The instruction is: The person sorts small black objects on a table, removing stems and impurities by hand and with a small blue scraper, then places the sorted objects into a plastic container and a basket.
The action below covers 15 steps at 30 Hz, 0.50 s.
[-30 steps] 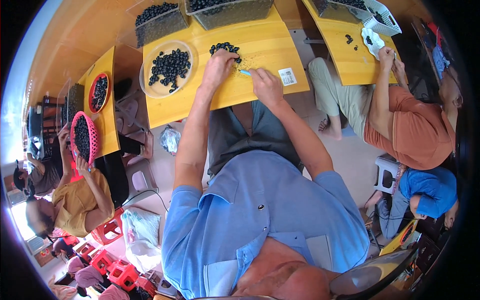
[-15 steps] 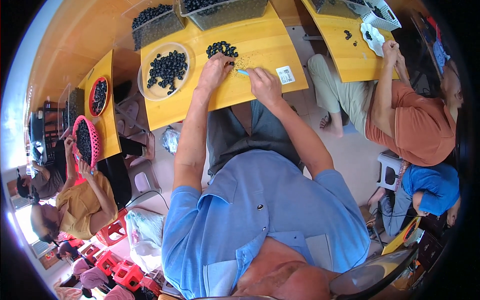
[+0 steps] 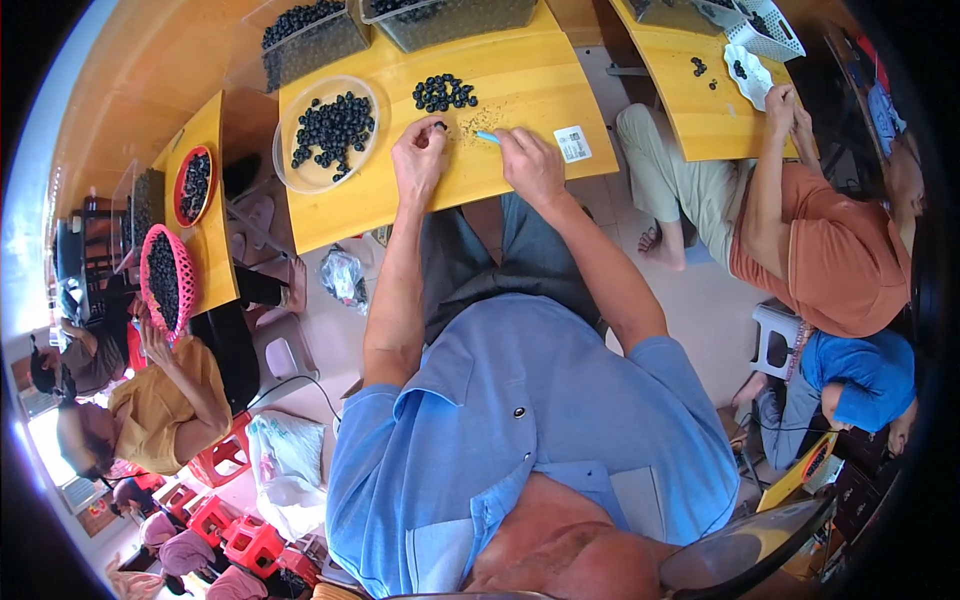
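Note:
My left hand (image 3: 416,160) is closed, pinching a small dark round bead-like piece (image 3: 440,125) between thumb and fingertips. My right hand (image 3: 533,165) grips a slim light-blue tool (image 3: 486,136); its tip points left, and its kind is too small to make out. Between the hands, dark crumbs (image 3: 482,122) are scattered on the yellow table (image 3: 540,70). A loose pile of dark round pieces (image 3: 444,93) lies just beyond my left hand. To its left, many more lie in a round clear shallow tray (image 3: 306,180).
Clear bins (image 3: 400,36) of dark pieces stand along the table's far edge. A white label card (image 3: 573,144) lies right of my right hand. Co-workers sit at tables on both sides, with a pink basket (image 3: 168,280) at left and a white dish (image 3: 745,72) at right.
My left hand has drawn back and left, away from the tool and the pile, with a dark piece in its fingertips. My right hand has barely moved.

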### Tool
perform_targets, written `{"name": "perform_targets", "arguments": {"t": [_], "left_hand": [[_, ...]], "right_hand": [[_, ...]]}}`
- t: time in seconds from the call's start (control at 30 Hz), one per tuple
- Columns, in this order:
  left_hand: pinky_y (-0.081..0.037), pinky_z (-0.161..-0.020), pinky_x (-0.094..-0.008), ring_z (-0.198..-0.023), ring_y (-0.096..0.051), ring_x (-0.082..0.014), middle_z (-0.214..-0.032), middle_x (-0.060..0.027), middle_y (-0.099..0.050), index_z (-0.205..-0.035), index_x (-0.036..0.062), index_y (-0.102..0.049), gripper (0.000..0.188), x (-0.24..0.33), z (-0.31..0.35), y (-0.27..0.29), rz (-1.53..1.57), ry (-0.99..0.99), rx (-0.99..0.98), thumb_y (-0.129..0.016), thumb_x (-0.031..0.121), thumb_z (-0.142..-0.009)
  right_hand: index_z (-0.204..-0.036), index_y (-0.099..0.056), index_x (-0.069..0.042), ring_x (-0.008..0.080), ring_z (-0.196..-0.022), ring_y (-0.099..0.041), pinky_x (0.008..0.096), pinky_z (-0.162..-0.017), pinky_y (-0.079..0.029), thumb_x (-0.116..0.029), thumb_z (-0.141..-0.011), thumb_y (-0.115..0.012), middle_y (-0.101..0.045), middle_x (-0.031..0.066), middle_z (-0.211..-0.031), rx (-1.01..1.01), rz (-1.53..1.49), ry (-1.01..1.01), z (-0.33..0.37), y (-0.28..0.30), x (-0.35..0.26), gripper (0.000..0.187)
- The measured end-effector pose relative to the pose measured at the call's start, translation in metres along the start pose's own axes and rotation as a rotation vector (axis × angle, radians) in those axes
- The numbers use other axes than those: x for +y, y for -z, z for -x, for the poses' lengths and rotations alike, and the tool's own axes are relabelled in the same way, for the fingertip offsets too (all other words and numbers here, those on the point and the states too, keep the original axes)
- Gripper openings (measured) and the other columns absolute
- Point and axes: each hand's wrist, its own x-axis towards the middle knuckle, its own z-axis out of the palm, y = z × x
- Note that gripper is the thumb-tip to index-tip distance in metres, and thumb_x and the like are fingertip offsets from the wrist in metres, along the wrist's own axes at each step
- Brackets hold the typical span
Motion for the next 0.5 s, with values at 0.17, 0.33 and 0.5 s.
{"name": "perform_targets", "arguments": {"t": [0.17,0.33,0.5], "left_hand": [[-0.056,-0.078,-0.0241,-0.087,-0.070,-0.0093,-0.098,-0.0058,-0.076,-0.116,-0.0058,-0.073,0.020,-0.002,0.009,-0.005,0.326,0.047,0.020,-0.070,0.004,-0.099],[-0.057,-0.080,-0.0232,-0.088,-0.070,-0.0093,-0.099,-0.0064,-0.076,-0.119,-0.0081,-0.071,0.024,-0.011,0.014,-0.008,0.392,0.028,-0.001,-0.072,0.002,-0.097],[-0.057,-0.082,-0.0238,-0.088,-0.070,-0.0097,-0.100,-0.0064,-0.076,-0.115,-0.0041,-0.075,0.024,-0.015,0.015,-0.010,0.190,-0.034,-0.035,-0.080,0.002,-0.093]], "right_hand": [[-0.107,-0.074,-0.009,0.0267,-0.081,-0.070,0.0411,-0.069,-0.059,-0.005,-0.084,-0.067,-0.064,0.0061,-0.085,-0.002,0.003,0.005,-0.001,0.001,-0.001,0.024],[-0.107,-0.074,-0.009,0.0263,-0.080,-0.070,0.0401,-0.069,-0.059,-0.005,-0.085,-0.068,-0.065,0.0058,-0.085,-0.001,-0.001,0.005,-0.002,0.001,-0.005,0.023],[-0.107,-0.074,-0.008,0.0270,-0.081,-0.071,0.0407,-0.068,-0.058,-0.004,-0.086,-0.069,-0.067,0.0066,-0.086,0.001,0.001,0.013,-0.003,0.003,-0.004,0.021]]}}
